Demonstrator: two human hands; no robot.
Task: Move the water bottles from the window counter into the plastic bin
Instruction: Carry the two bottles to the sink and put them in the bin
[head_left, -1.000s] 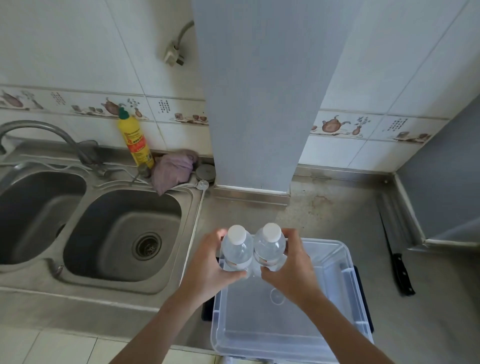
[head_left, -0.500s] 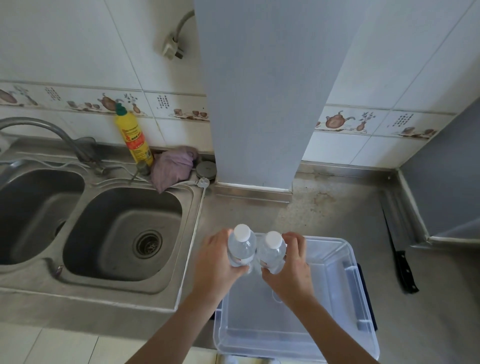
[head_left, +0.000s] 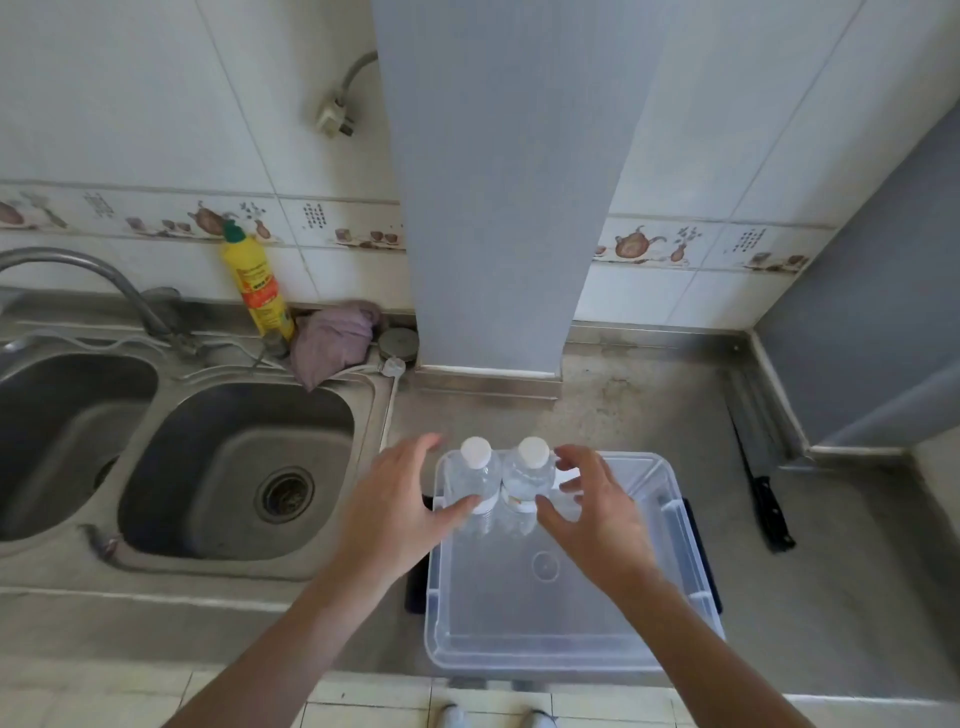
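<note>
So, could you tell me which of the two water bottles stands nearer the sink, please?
The left water bottle, beside the left hand; the right water bottle stands farther from the sink, in the plastic bin.

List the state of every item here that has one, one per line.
left water bottle: upright in bin, capped
right water bottle: upright in bin, capped, beside the left one
plastic bin: open, no lid
left hand: open
right hand: open
dish soap bottle: upright, capped
knife: lying flat on counter
</note>
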